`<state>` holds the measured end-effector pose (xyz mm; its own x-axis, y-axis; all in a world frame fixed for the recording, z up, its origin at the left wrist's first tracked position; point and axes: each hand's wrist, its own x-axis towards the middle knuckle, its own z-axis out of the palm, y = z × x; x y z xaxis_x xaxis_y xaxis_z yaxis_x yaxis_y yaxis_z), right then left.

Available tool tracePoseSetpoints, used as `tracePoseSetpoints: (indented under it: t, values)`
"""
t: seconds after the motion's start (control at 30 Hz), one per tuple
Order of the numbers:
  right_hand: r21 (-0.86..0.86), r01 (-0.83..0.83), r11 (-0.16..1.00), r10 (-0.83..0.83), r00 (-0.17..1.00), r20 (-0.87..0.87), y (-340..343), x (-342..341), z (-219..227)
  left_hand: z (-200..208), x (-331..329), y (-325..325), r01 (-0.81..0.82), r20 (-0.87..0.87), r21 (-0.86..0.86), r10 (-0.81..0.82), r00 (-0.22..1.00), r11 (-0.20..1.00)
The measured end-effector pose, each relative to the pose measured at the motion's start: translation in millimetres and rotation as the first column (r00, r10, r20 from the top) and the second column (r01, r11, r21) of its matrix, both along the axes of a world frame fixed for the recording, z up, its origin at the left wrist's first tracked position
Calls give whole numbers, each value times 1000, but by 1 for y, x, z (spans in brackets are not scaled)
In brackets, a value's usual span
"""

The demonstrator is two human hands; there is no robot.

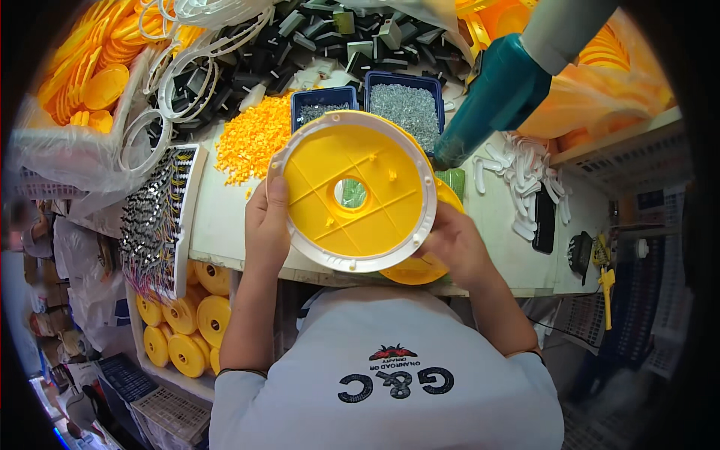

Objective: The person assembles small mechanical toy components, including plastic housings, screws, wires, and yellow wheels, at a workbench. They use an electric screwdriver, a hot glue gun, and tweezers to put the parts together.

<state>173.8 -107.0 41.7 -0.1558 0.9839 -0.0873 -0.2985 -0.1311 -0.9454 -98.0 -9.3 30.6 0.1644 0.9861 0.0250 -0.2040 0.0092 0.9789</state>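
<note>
My left hand [268, 221] grips the left edge of a round yellow plastic cover [319, 169], its thumb lying over the rim. A white ring [351, 264] with small holes runs around this cover, and a round hole pierces the middle. The cover is tilted up above the table's front edge, its ribbed side facing me. At its lower right rim is my right hand [461, 247]; its fingers are bent but blurred and partly hidden, so their hold cannot be made out. Another yellow round part [415, 271] lies beneath, mostly covered.
Behind the cover stand two blue bins [405, 101] of small pieces, beside a yellow heap [251, 139]. A teal tool [491, 97] hangs at the right, near white curved pieces [517, 176]. Wired parts fill a white tray [184, 217] at left. Black parts [300, 37] pile up behind.
</note>
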Motion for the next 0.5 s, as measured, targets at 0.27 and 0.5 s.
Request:
tracePoseSetpoints:
  t: [0.27,0.5]
  values:
    - [60,177,982,-184,971,150,11,13,-11,-9,11,-9,59,-38,-13,-59,998,998]
    - [-93,103,990,-139,775,-617,-1,-25,-1,-19,65,-28,138,-62,5,-138,989,990]
